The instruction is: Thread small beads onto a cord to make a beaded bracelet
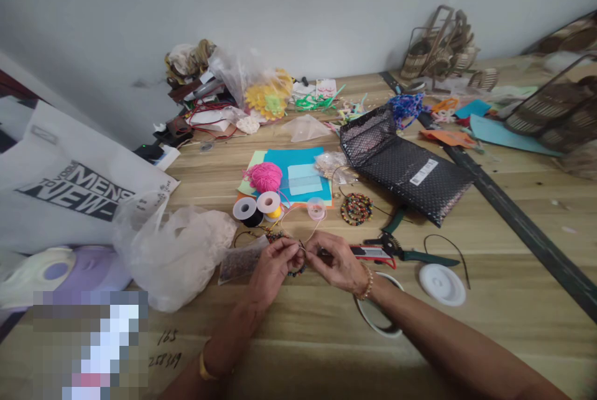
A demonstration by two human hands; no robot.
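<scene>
Pink yarn (265, 176) lies beyond left hand (278, 261), red cutter (374, 253) beside right hand (336, 261), each grip pinching cord (302, 248).

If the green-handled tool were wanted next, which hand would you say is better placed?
The right hand, probably: the green-handled tool lies to its right, farther from the left hand. Both hands seem to pinch a thin cord, so either would need freeing.

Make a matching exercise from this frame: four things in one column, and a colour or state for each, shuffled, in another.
Things:
1. Yarn ball
2. Right hand
3. Round lid
4. Bubble mailer

Colours or states:
A. Black
B. White
C. Pink
D. Has a beaded bracelet at its wrist

Pairs: 1-C, 2-D, 3-B, 4-A
</scene>
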